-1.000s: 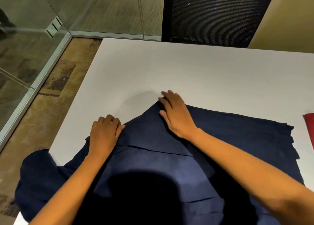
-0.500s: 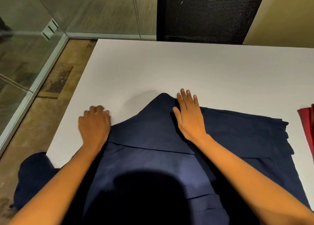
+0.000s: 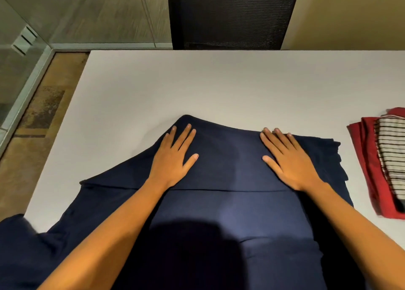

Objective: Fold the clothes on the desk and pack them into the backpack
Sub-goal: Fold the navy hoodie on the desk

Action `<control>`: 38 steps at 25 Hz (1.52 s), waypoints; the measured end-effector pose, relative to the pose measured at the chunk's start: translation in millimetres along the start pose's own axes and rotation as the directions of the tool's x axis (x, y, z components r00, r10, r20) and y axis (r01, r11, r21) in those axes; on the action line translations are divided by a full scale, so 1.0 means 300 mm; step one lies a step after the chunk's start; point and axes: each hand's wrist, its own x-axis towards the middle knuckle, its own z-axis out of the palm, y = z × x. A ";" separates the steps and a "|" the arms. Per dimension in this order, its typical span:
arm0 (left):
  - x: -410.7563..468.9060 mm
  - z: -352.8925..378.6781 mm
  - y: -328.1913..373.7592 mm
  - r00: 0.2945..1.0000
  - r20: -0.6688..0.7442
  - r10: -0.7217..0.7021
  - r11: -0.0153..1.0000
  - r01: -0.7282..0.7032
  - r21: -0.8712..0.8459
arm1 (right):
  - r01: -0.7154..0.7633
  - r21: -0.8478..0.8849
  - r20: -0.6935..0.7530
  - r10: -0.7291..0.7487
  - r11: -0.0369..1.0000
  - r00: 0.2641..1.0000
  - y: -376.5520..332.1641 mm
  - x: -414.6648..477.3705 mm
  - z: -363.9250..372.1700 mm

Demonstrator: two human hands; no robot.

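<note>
Garment of navy cloth [image 3: 230, 213] lies on the surface [image 3: 219, 81]; left hand [image 3: 173, 158] and right hand [image 3: 289, 160] press it flat, grips spread, holding nothing.

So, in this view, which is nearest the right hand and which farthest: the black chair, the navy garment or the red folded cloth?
1. Navy garment: under the right hand, which presses flat on it.
2. Red folded cloth: on the desk, to its right.
3. Black chair: beyond the desk's far edge.
</note>
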 end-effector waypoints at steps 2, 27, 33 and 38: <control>0.003 -0.001 0.006 1.000 -0.022 -0.016 1.000 0.016 -0.012 | -0.231 0.040 -0.039 0.233 0.972 0.972 0.072 0.015 -0.008; 0.043 -0.020 -0.003 0.990 -0.035 -0.133 0.987 0.130 -0.092 | -0.414 0.210 -0.170 0.450 0.886 0.877 0.148 0.000 0.018; 0.196 -0.113 0.002 0.931 -0.053 -0.361 0.919 0.345 -0.194 | -0.281 0.202 -0.218 0.323 0.938 0.921 0.148 0.004 -0.041; 0.277 -0.184 -0.005 0.898 0.063 -0.436 0.859 0.436 -0.269 | -0.296 0.061 -0.121 0.301 0.953 0.946 0.180 0.018 -0.096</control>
